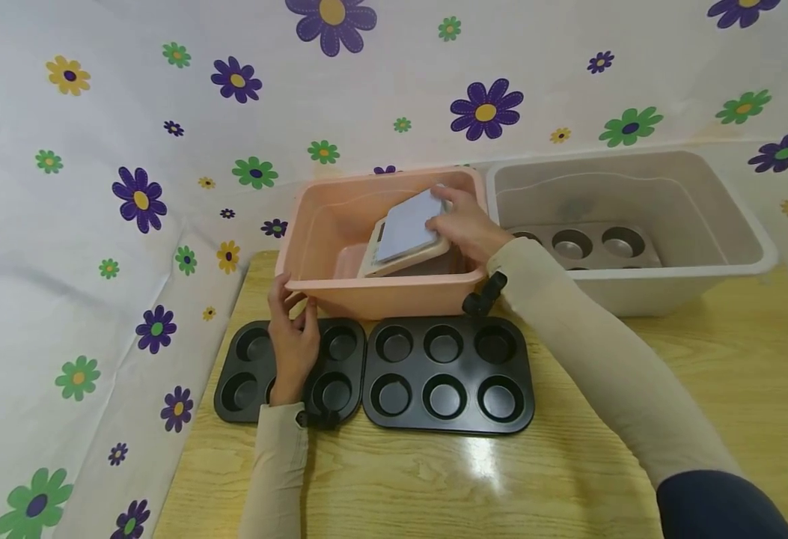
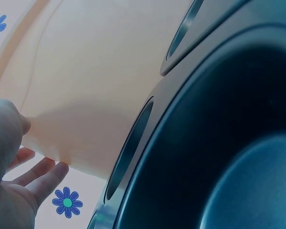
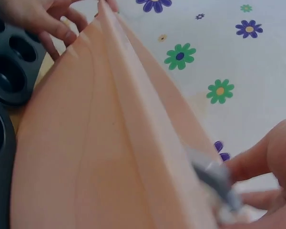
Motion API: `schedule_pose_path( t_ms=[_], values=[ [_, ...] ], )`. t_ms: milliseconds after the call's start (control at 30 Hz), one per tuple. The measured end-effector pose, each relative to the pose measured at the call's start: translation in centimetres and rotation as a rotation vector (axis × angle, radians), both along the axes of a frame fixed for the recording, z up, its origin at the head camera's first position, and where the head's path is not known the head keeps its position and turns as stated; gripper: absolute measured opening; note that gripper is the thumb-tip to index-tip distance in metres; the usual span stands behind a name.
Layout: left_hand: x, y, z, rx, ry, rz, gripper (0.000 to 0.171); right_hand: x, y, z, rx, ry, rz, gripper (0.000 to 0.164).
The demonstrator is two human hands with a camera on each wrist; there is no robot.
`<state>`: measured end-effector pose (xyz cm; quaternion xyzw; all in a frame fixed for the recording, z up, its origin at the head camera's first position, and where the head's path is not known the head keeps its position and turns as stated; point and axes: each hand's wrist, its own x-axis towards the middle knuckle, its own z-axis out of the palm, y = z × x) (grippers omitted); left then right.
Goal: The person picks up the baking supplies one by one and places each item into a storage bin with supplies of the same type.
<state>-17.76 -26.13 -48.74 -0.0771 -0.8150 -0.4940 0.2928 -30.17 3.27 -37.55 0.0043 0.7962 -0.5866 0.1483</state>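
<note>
In the head view my right hand (image 1: 469, 227) grips a kitchen scale (image 1: 408, 226) by its right side, with the thumb toward me and fingers at its far edge. This pale, flat-topped scale lies tilted inside a pink plastic bin (image 1: 394, 300). At the bin's front left corner is my left hand (image 1: 292, 348), its fingers on the corner below the rim. The left wrist view shows the thumb (image 2: 9, 123) against the bin wall and the other fingers (image 2: 46, 180) around its edge. The scale looks blurred in the right wrist view, partly hidden behind the bin wall.
Two dark muffin pans (image 1: 419, 368) lie side by side in front of the pink bin, the left one partly under my left arm. A beige bin (image 1: 663, 274) to the right contains a light brown muffin pan (image 1: 597, 254). Flower-printed sheeting (image 1: 380, 82) covers the back and left.
</note>
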Motion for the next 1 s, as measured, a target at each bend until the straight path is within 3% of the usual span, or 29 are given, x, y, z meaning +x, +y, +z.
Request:
schedule_pose_path(
  t_ms=[167,267,400,567,700,900,1000],
  values=[
    [-0.2,0.0,0.0,0.001,0.004,0.007,0.06,0.9,0.9,1.5,0.146,0.118,0.056,0.081],
    [-0.7,-0.5,-0.9,0.007,-0.004,0.015,0.06,1.2,1.2,2.2,0.139,0.161,0.054,0.08],
    [-1.2,-1.0,-2.2,0.007,-0.019,0.016,0.061,1.6,1.8,2.4,0.077,0.149,0.034,0.08],
    [-1.2,-1.0,-2.6,0.015,-0.025,0.017,0.062,2.3,2.8,2.0,0.025,0.17,0.017,0.075],
    [-0.9,-0.8,-2.2,0.014,-0.027,0.022,0.061,3.0,3.7,2.0,0.012,0.192,0.014,0.071],
    [0.0,0.2,-0.3,0.011,-0.029,0.017,0.061,3.6,4.9,2.2,-0.005,0.198,0.008,0.072],
    [0.1,0.3,-0.3,0.011,-0.032,0.018,0.062,3.8,5.3,2.2,0.005,0.204,0.007,0.073]
  ],
)
